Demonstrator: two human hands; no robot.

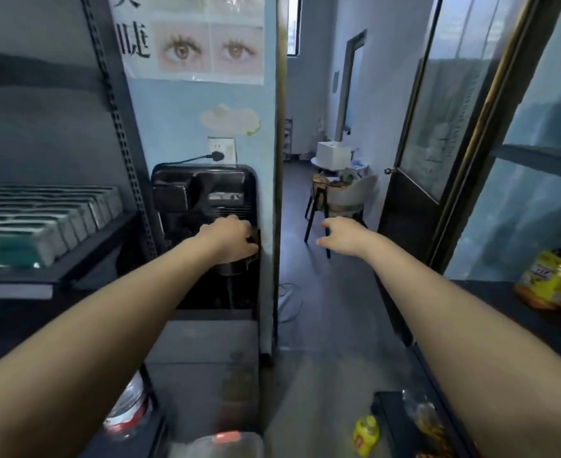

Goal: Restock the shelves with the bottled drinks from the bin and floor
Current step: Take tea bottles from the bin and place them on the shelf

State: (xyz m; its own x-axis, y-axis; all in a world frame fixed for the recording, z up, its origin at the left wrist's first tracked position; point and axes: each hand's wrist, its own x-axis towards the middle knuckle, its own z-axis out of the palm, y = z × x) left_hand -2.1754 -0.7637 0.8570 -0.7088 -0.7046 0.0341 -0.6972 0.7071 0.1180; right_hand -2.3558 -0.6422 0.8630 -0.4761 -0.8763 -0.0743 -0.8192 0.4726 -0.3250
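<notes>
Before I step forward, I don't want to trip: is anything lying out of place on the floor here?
Yes. A small yellow bottle sits loose on the floor in the aisle near the right shelving, and a pale cable lies in a loose loop on the floor just beyond the door frame. No spill shows.
</notes>
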